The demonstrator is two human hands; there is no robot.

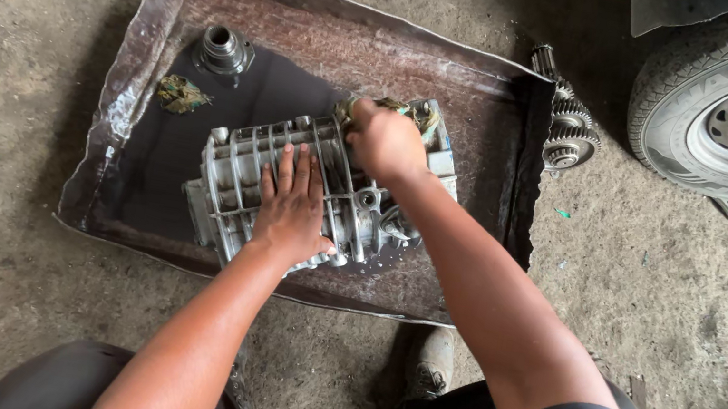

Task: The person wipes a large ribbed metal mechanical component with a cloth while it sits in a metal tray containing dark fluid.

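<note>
My left-hand fingers [291, 179] are lying spread flat on the ribbed gearbox casing [327, 191], bracing it; my right hand [386, 141] is gripping a greasy rag [398, 107], best rubbed along the ribs; the casing is lying in the metal tray [331, 36], long axis running near-left to far-right.

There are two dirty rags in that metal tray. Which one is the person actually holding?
The rag bunched under the right hand, pressed on the ribbed metal casing. The other rag lies loose in the tray, untouched by either hand.
</note>
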